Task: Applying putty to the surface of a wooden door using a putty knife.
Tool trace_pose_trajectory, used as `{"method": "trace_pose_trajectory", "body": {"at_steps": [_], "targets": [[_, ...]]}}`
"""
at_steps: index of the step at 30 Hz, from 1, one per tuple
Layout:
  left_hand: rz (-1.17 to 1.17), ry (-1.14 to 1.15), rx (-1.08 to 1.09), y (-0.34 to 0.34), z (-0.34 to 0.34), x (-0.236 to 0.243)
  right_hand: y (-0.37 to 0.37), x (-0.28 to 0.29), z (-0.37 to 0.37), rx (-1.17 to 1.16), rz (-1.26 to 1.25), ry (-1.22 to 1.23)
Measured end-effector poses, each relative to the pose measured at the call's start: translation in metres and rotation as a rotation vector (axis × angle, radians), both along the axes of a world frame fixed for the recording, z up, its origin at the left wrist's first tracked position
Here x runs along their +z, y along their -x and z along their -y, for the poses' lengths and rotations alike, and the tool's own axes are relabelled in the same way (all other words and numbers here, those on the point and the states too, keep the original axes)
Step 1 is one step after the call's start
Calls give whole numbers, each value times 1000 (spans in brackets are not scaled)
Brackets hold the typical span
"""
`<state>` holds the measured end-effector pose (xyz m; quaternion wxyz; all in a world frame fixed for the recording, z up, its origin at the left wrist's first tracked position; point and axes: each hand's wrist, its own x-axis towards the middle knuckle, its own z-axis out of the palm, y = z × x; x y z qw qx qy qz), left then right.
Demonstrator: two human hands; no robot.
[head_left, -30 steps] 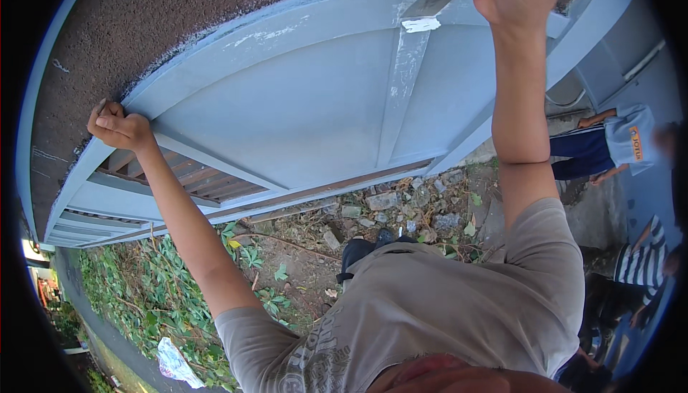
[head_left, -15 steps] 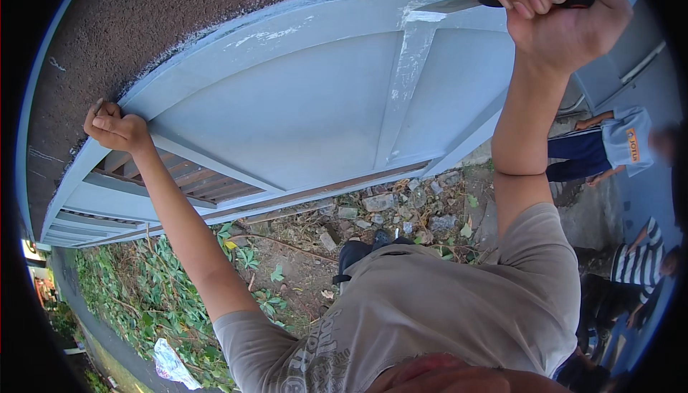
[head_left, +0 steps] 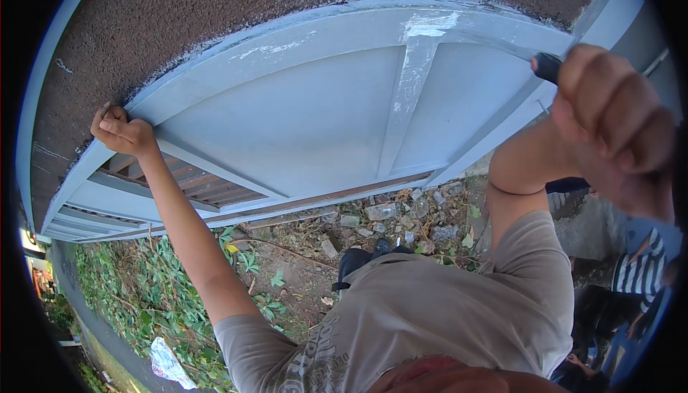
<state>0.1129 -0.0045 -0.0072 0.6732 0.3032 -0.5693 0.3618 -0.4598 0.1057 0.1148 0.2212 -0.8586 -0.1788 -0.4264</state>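
My right hand [head_left: 620, 128], blurred, is closed round the black handle of a putty knife [head_left: 547, 68]. Its thin blade points left along the top rail of a grey-blue panelled frame [head_left: 287, 63], but I cannot tell whether it touches. White filler [head_left: 430, 26] lies smeared where the upright bar meets that rail, with thinner streaks down the bar. Far to the left, my left hand [head_left: 123, 133] is closed at the frame's edge beside the rough brown wall. Something small and dark pokes out at its fingers, too hidden to name.
Broken bricks and stones [head_left: 383, 211] lie on the soil below the frame, with leafy plants [head_left: 143, 300] and a crumpled white sheet [head_left: 170, 361] to the left. At the lower right is a person in a striped shirt [head_left: 638, 267]. Wooden slats [head_left: 208, 181] fill one opening.
My right hand has moved right and down, drawing the putty knife away from the bar's top joint. More white filler shows there. My left hand stays at the edge.
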Motion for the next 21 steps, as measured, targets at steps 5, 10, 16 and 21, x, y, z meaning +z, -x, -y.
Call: {"method": "trace_pose_trajectory", "body": {"at_steps": [5,10,16,21], "targets": [[19,10,-3,6,1,3,-21,-10,49,-143,224,-354],[16,-11,-7,10,0,0,-32,-19,50,-164,277,-499],[23,24,17,3,0,6,-46,-13,64,-151,260,-406],[49,14,-13,-3,2,-1,-36,-14,60,-98,280,-419]]}}
